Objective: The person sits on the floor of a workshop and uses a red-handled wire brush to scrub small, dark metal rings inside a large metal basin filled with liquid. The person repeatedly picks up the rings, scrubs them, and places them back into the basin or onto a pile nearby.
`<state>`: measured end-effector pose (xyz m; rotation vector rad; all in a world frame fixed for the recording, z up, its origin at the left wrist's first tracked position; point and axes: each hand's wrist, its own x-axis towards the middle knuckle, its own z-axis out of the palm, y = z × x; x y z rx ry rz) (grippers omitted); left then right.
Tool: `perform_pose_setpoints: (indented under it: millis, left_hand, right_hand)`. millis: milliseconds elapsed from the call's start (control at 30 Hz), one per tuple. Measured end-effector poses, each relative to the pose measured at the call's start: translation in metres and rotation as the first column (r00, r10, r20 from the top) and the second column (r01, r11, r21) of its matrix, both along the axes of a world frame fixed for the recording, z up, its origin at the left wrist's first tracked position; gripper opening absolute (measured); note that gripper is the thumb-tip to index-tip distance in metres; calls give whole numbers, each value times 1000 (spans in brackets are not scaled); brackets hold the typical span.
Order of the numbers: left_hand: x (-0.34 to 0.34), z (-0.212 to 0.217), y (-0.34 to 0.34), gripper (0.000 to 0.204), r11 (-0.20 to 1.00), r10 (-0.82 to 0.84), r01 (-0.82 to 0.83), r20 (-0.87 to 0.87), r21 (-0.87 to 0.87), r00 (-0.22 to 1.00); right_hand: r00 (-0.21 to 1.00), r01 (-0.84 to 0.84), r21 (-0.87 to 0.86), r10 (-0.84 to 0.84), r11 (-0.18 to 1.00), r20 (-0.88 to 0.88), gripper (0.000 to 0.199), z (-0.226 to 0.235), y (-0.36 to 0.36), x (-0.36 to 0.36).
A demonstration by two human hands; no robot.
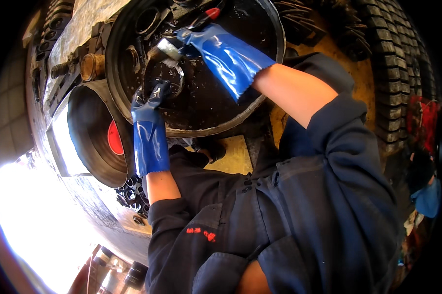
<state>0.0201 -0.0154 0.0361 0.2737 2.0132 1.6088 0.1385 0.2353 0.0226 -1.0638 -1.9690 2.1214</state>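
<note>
Gripping a brush, right fingers curl closed; left fingers pinch a ring at their tips. Likely stiff and slick, best held by the rim.

**A Workshop for Mechanical Parts**

We believe that this place is a workshop, most likely for mechanical repair. We understand it from the large round basin, which contains a dark, dirty liquid and metal parts, and from the brush over it. On the right we see big tyres with deep tread. On the left there are a rusty cylindrical part and a pile of small black parts.
</note>
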Motion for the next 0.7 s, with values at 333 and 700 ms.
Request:
perform_pose_setpoints:
  millis: [333, 700]
  left_hand:
    - [-10, -3, -8, 36, 957, 48, -94, 173, 273, 984]
    - [-13, -19, -7, 34, 941, 155, -204, 192, 270, 969]
  right_hand:
    - [990, 95, -137, -108, 986, -90, 34, 10, 7, 20]
    - [971, -56, 70, 38, 996, 236, 38, -7, -3, 4]
